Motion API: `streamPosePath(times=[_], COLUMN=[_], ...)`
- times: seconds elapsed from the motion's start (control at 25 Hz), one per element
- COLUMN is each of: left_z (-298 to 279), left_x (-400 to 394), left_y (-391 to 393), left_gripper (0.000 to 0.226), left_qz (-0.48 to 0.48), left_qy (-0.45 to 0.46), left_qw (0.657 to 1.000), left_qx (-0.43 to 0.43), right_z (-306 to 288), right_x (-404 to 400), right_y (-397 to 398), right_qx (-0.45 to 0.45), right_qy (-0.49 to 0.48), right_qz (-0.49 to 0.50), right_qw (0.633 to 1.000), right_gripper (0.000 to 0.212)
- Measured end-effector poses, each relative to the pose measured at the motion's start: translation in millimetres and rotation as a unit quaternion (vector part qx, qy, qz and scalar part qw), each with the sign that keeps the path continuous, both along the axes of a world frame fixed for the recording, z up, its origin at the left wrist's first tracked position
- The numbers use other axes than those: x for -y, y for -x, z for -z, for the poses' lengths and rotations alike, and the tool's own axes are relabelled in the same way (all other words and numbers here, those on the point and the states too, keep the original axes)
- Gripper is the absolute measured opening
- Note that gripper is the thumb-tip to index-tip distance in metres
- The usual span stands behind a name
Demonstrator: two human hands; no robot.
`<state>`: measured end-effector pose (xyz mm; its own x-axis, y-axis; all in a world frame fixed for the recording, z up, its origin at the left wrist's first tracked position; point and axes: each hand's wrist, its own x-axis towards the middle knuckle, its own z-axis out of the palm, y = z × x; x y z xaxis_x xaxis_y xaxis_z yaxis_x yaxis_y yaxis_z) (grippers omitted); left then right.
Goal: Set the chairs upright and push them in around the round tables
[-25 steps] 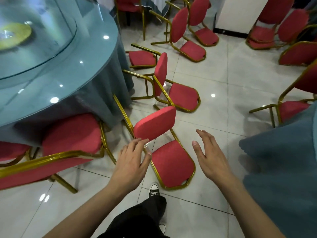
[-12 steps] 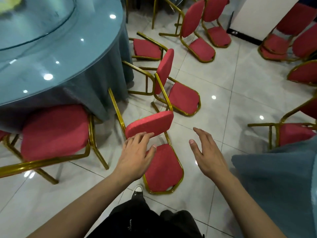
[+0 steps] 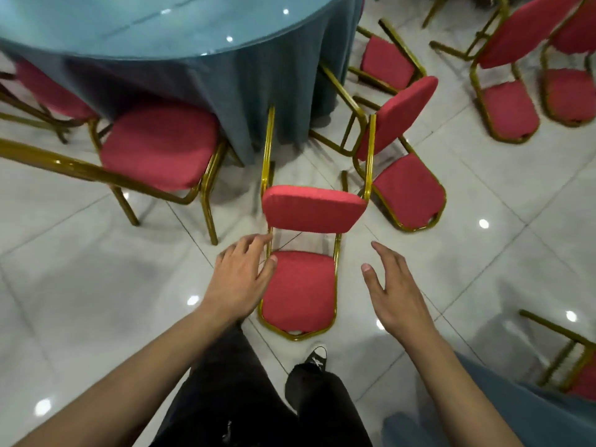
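Tipped red-cushioned gold-frame chair [image 3: 301, 253] lies on floor just short of teal-draped round table [image 3: 200, 53]. Left hand [image 3: 240, 279] open, fingertips at frame rail; right hand [image 3: 392, 293] open, clear of it. Risks — one-sided lift twists chair; legs snag tablecloth or neighbouring fallen chair [image 3: 403, 162].

A banquet hall: a round table [image 3: 193, 33] under teal cloth at eleven o'clock, red padded gold-framed chairs [image 3: 506, 101] scattered over glossy white floor tiles [image 3: 80, 269].
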<state>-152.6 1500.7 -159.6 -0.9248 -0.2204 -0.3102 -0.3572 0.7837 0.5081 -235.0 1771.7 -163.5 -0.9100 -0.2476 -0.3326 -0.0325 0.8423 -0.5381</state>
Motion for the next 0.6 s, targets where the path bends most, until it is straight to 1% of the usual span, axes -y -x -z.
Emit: streamPosePath(times=[0.04,0.08,0.16,0.24,0.28,0.4,0.56,0.6], left_z=[16.5,25.4,40.3,78.9,95.4,167.0,284.1,321.4], left_x=[-22.7,-33.7,-46.8,-70.3,-79.7,-100.6,-120.8,-122.7], left_y=[-12.4,-24.0,-41.1,-58.2,-61.6,-66.7,-51.0,-43.3], left_gripper=[0.052,0.051,0.051,0.055,0.056,0.059,0.053,0.052], left_qz=[-0.049,-0.085,-0.122,-0.161,-0.170,-0.185,-0.152,-0.136], left_qy=[0.007,0.006,-0.001,0.005,0.001,-0.007,0.007,0.016], left_qw=[0.999,0.996,0.993,0.987,0.985,0.981,0.981,0.982], left_qx=[0.004,0.003,0.006,0.020,0.031,0.064,0.124,0.127], right_z=[19.4,31.0,53.5,94.5,116.2,191.8,307.6,341.4], right_x=[-20.4,-33.4,-51.6,-74.4,-83.3,-98.2,-100.7,-97.9], right_y=[3.2,2.9,8.7,7.9,10.8,8.3,8.1,10.5], right_qx=[0.017,0.020,0.031,0.039,0.047,0.089,0.108,0.100], right_qy=[0.008,0.008,0.015,0.018,0.014,0.007,-0.008,-0.009], right_qz=[-0.035,-0.049,-0.034,-0.054,-0.048,-0.020,-0.020,-0.025], right_qw=[0.999,0.999,0.999,0.998,0.998,0.996,0.994,0.995], right_gripper=[0.055,0.055,0.055,0.055,0.055,0.055,0.058,0.059])
